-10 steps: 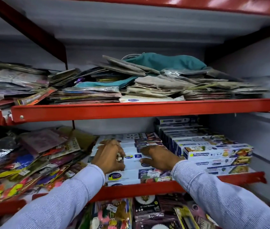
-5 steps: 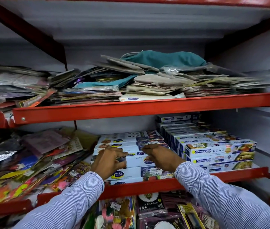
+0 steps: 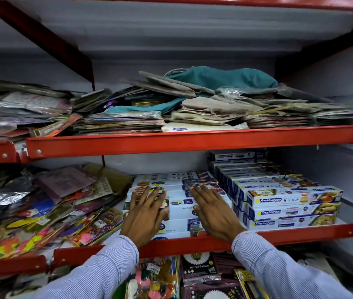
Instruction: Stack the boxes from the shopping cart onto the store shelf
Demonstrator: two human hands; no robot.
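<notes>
Freshwrapp boxes point(image 3: 294, 209) right, packets point(image 3: 48, 203) left of cling-film boxes point(image 3: 177, 190).

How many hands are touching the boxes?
2. The left hand and right hand lie flat, side by side, on the middle stack of boxes.

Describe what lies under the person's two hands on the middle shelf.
Both the left hand and right hand rest flat on a stack of white boxes. Lower boxes show only their front edges.
</notes>
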